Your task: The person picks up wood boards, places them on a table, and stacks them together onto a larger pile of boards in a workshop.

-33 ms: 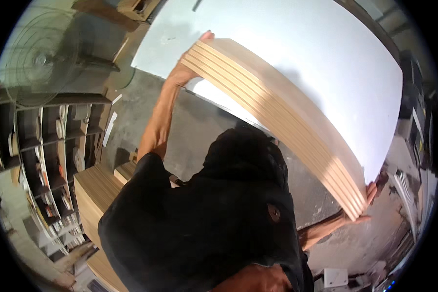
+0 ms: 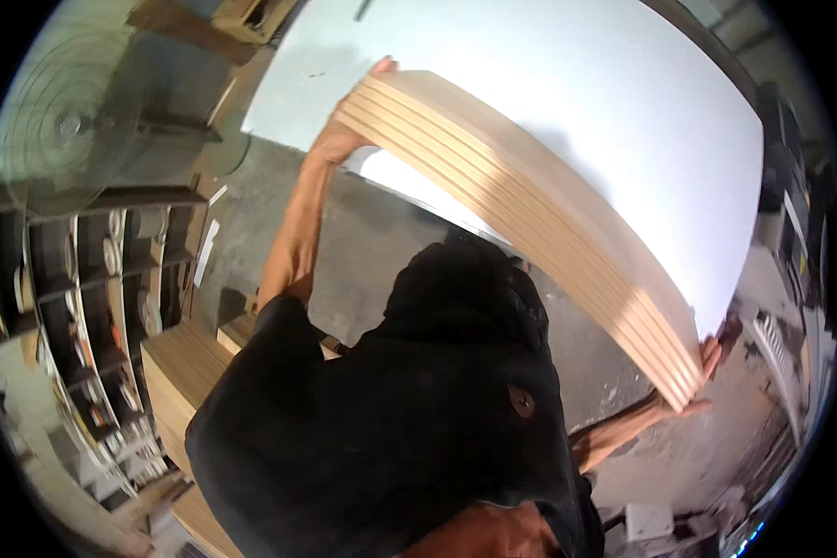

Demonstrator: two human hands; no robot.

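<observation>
A stack of several pale wooden boards, edges even, stretches slantwise between my two hands. At its far left end, my left hand is closed around the corner, fingertips showing past the end. My right hand grips the near right end, some fingers behind the boards and others along the near side. Beneath the stack lies a white tabletop; the boards overhang its near edge. Whether they rest on it or are held just above, I cannot tell.
Wooden panels are stacked by my left side. Shelving with rolls of edge strip stands at the left, below a fan. A wooden box sits at the far left. Odds and ends, including a white box, lie at the lower right.
Hardly anything differs. The whole scene sits slightly further left in the picture, and the boards stay between both hands.
</observation>
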